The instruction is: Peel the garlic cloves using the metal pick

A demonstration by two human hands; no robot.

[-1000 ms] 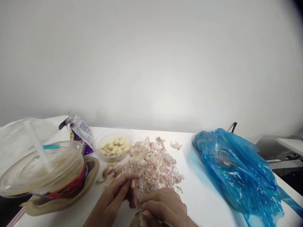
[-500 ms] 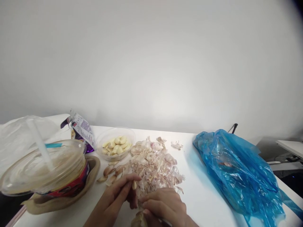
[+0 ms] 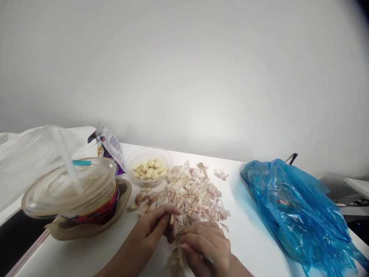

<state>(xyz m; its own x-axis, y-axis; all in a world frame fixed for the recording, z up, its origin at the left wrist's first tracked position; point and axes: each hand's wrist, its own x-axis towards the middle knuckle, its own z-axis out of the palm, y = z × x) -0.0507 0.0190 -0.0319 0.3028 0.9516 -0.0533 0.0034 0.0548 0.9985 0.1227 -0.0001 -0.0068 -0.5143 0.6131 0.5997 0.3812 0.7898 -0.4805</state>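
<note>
My left hand is closed in a pinch, with a small garlic clove between its thumb and fingers. Close by on the right, my right hand has its fingers pressed together at the stem of a garlic bulb, which is blurred at the bottom edge. Just beyond both hands lies a heap of papery garlic skins. Several unpeeled cloves rest left of the heap. Behind them stands a clear plastic bowl holding peeled cloves.
On the left, a lidded cup with a straw sits in a brown holder. A purple snack packet stands behind it, near clear plastic. A blue plastic bag covers the right side. The wall rises behind the table.
The whole view has shifted, so the things on the table appear farther right, with those on the left also higher. My hands keep nearly the same pose, the clove still pinched in the left.
</note>
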